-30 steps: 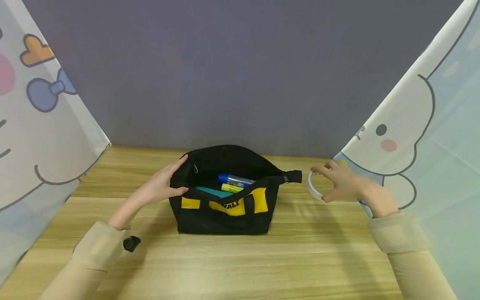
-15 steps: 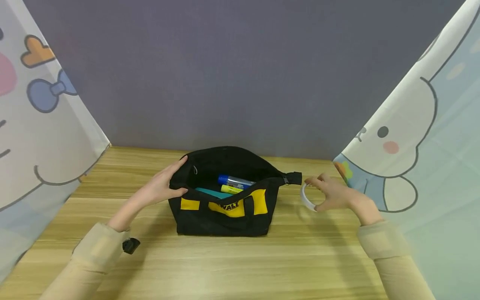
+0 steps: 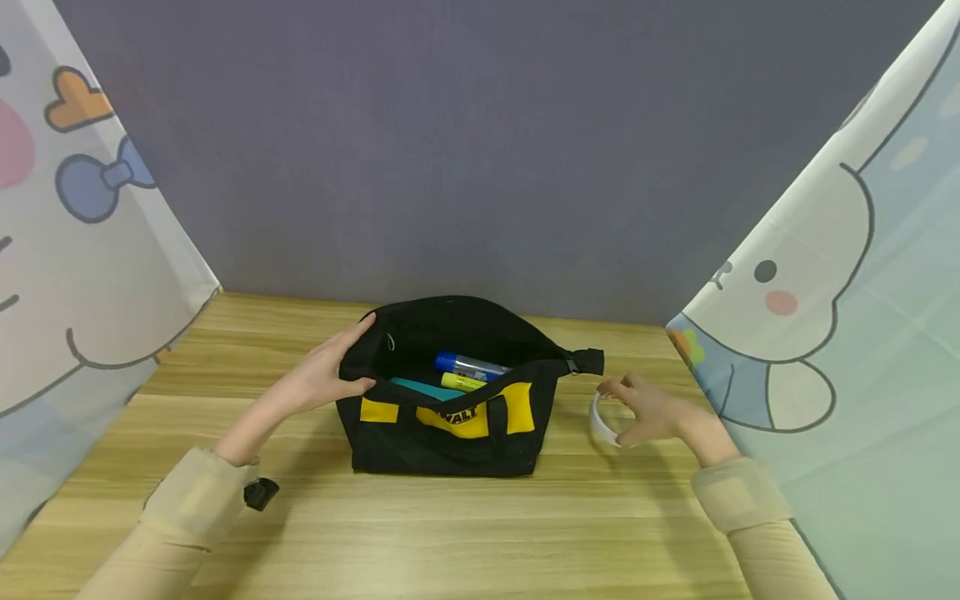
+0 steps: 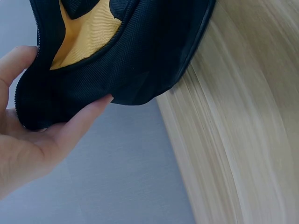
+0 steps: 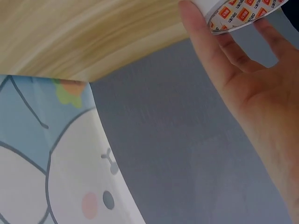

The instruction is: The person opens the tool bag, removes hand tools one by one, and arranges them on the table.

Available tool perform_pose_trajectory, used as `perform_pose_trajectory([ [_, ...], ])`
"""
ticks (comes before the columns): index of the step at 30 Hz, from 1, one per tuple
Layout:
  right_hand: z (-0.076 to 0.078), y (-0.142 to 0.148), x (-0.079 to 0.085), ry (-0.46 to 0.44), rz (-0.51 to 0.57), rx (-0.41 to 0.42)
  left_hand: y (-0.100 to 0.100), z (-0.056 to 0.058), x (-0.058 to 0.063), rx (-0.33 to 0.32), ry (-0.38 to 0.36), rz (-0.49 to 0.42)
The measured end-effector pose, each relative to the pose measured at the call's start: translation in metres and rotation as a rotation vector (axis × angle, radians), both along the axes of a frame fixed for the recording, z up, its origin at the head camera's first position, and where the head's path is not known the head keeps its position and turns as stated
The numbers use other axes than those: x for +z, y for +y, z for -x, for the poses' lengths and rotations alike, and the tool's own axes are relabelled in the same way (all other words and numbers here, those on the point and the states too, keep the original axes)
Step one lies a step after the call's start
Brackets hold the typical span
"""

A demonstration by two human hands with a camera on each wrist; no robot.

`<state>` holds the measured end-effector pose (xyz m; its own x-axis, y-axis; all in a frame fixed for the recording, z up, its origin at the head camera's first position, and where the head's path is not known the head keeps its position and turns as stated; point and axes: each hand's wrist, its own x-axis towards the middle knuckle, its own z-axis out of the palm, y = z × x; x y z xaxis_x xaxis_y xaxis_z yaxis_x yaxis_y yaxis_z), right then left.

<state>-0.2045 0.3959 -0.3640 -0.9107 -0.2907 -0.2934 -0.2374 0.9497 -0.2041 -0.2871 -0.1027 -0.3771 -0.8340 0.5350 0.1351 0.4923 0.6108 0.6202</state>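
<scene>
A black and yellow tool bag [image 3: 446,454] stands unzipped on the table. My left hand [image 3: 311,379] holds its left end, with the thumb in front and the fingers behind; the left wrist view shows the zipped edge [image 4: 27,109] lying between them. My right hand [image 3: 654,413] grips a roll of tape [image 3: 598,425] by its rim, just right of the bag. The printed core of that tape roll [image 5: 240,13] shows in the right wrist view. Inside the bag lie a blue-capped clear tube [image 3: 471,367], a yellow stick [image 3: 461,382] and a flat teal thing [image 3: 422,388].
A zipper tail [image 3: 588,361] sticks out from the bag's right end. Behind the wooden table [image 3: 420,533] rises a grey panel [image 3: 450,150]. Cartoon-print cloths hang on the left [image 3: 112,292] and right [image 3: 810,250]. A small black piece [image 3: 260,493] shows beside the left sleeve.
My right hand has moved left and nearer to me with the tape roll, closer to the bag's right end. The left hand and the bag have stayed nearly in place.
</scene>
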Motion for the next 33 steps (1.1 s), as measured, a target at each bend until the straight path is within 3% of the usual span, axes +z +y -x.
perform_pose_trajectory([
  [16,0.007,-0.005,-0.030,0.011,-0.006,0.036,0.000,0.000,0.000,-0.007,0.019,-0.013],
  [33,0.011,-0.010,-0.038,-0.026,0.011,0.010,-0.001,-0.002,0.000,-0.007,0.014,-0.027],
])
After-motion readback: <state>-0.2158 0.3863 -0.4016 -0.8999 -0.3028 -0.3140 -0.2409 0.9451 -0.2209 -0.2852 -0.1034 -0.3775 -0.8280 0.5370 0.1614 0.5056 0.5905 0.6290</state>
